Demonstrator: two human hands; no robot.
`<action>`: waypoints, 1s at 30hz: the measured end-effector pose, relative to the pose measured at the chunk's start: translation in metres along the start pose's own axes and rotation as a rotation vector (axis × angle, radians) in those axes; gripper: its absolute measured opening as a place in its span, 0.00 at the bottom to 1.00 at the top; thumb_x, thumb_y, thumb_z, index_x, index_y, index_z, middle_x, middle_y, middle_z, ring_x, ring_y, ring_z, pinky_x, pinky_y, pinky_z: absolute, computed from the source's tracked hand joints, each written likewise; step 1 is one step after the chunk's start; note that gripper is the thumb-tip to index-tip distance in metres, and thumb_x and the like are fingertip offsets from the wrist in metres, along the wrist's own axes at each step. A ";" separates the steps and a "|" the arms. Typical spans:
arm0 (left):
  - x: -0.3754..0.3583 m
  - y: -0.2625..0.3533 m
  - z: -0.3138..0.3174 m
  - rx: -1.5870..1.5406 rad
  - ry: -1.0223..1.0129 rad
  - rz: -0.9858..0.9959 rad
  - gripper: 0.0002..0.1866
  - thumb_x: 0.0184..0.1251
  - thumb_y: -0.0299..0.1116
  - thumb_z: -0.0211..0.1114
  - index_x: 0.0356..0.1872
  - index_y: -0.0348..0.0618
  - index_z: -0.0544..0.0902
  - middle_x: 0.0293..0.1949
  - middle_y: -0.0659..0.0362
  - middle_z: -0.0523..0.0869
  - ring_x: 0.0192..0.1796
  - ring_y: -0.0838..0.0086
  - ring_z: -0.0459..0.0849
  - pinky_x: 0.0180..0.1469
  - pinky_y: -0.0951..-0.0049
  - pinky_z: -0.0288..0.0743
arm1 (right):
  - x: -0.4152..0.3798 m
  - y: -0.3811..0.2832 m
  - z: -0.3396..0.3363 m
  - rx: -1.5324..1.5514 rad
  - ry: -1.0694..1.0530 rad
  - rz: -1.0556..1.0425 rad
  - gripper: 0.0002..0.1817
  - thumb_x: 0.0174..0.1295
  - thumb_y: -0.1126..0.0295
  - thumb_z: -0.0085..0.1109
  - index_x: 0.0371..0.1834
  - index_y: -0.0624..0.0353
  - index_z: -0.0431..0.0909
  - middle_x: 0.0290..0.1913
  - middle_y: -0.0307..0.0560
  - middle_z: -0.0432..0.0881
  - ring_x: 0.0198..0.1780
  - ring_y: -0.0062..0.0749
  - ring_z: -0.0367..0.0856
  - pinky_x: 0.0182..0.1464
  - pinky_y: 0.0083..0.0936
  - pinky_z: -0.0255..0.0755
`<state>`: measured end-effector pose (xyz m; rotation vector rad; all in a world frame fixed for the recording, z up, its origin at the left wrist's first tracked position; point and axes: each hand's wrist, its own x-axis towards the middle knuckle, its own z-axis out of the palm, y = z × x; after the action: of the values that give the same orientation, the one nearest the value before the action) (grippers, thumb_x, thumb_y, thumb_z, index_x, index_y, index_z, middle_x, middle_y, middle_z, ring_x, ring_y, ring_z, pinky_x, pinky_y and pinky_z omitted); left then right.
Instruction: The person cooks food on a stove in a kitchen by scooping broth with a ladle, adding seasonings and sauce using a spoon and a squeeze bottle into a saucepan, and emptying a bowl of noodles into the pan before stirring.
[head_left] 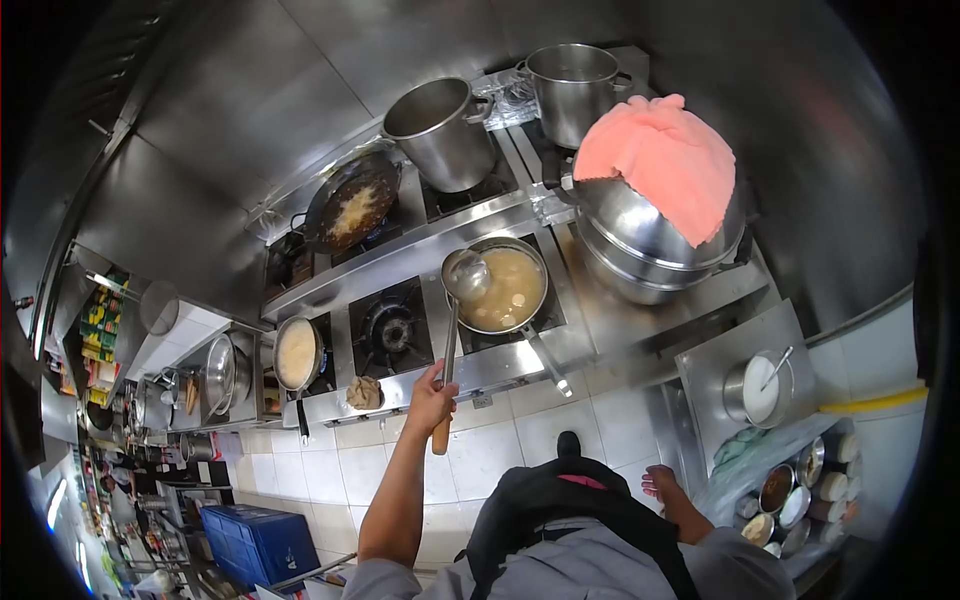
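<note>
1. at the stove, a ladle (pixel 466 275) is gripped in a person's left hand (pixel 432 400), fingers wrapped round the handle above its wooden end; its bowl sits over the 9 o'clock side of a pan (pixel 512 243), clock directions here taken from that pan, 12 straight ahead. whether the bowl touches the broth is hard to tell.
2. the right hand (pixel 655 485), at 5 o'clock, is released and holds nothing visible, its fingers loosely apart.
3. the ladle looks stiff and hard to break, likely light when unfilled and bowl-heavy when loaded; its metal may run hot or slick, making the wooden end the safest hold.
4. the pan contains cloudy broth (pixel 512 285) with pale pieces; its own handle points to 5 o'clock.
5. at 10 o'clock, a dark wok (pixel 322 225) holds golden food (pixel 358 212) in brown liquid, probably oil.
6. a tall pot (pixel 445 160) stands near 11 and another pot (pixel 570 105) toward 1, contents unclear.
7. at 2 o'clock, a pink cloth (pixel 665 150) drapes a lidded steel vessel (pixel 625 255).
8. a smaller pan (pixel 302 420) of pale liquid (pixel 297 352) sits at 8; a pot (pixel 735 390) of white contents, utensil inside, near 4.
</note>
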<state>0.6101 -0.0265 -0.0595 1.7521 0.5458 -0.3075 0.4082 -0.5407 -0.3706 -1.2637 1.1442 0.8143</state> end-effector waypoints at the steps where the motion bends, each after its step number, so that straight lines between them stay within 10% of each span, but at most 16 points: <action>1: -0.004 0.002 -0.001 0.025 0.020 0.011 0.38 0.58 0.24 0.64 0.73 0.39 0.62 0.28 0.58 0.81 0.21 0.75 0.78 0.19 0.71 0.72 | -0.002 -0.002 0.003 -0.022 -0.010 0.006 0.11 0.65 0.64 0.55 0.49 0.50 0.73 0.40 0.46 0.81 0.36 0.38 0.81 0.38 0.39 0.77; 13: 0.012 0.028 -0.055 -0.348 -0.196 -0.027 0.33 0.66 0.27 0.62 0.71 0.38 0.61 0.32 0.57 0.80 0.23 0.77 0.76 0.20 0.76 0.70 | -0.024 -0.062 0.020 -0.071 -0.004 -0.146 0.15 0.64 0.64 0.55 0.52 0.51 0.72 0.40 0.45 0.81 0.34 0.34 0.81 0.37 0.34 0.78; 26: 0.058 0.304 -0.189 -0.477 -0.535 0.217 0.20 0.70 0.29 0.58 0.61 0.38 0.70 0.32 0.57 0.79 0.22 0.87 0.74 0.17 0.91 0.71 | -0.031 0.028 0.076 0.234 0.128 -0.117 0.12 0.63 0.63 0.56 0.49 0.49 0.73 0.39 0.46 0.81 0.33 0.37 0.80 0.35 0.39 0.78; 30: 0.145 0.315 -0.184 -0.082 -0.328 0.369 0.25 0.67 0.30 0.60 0.65 0.40 0.69 0.30 0.61 0.79 0.22 0.84 0.75 0.18 0.83 0.71 | -0.051 0.079 0.124 0.397 0.170 -0.080 0.11 0.63 0.64 0.55 0.48 0.49 0.73 0.39 0.47 0.81 0.33 0.38 0.80 0.36 0.41 0.77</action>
<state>0.8812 0.1240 0.1814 1.6416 -0.0034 -0.2980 0.3445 -0.3996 -0.3539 -1.0501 1.3072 0.3972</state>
